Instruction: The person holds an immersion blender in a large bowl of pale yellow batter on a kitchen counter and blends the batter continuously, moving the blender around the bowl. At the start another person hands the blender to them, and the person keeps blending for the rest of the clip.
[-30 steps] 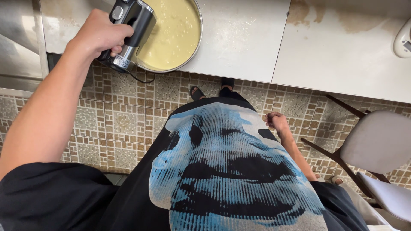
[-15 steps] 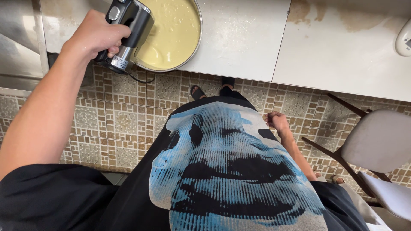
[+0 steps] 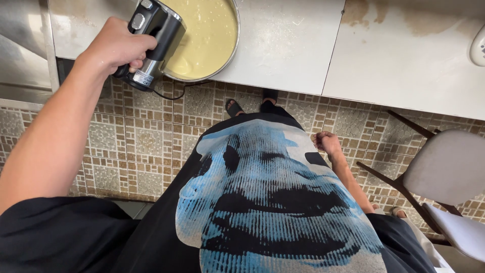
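My left hand (image 3: 115, 46) fingers wrap tight around the hand mixer (image 3: 154, 38) at eleven o'clock over the batter bowl (image 3: 209, 35), while my right hand (image 3: 327, 143) hangs loosely curled at three o'clock.

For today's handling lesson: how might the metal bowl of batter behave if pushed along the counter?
The bowl looks nearly full of yellow batter, so probably heavy and prone to slosh. It sits near the counter edge, so a push could tip it off.

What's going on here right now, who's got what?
A person stands at a white counter and grips a black-and-silver hand mixer in the left hand, holding it over a metal bowl of pale yellow batter. The right hand hangs loosely closed at the side, holding nothing. A white chair stands to the right.
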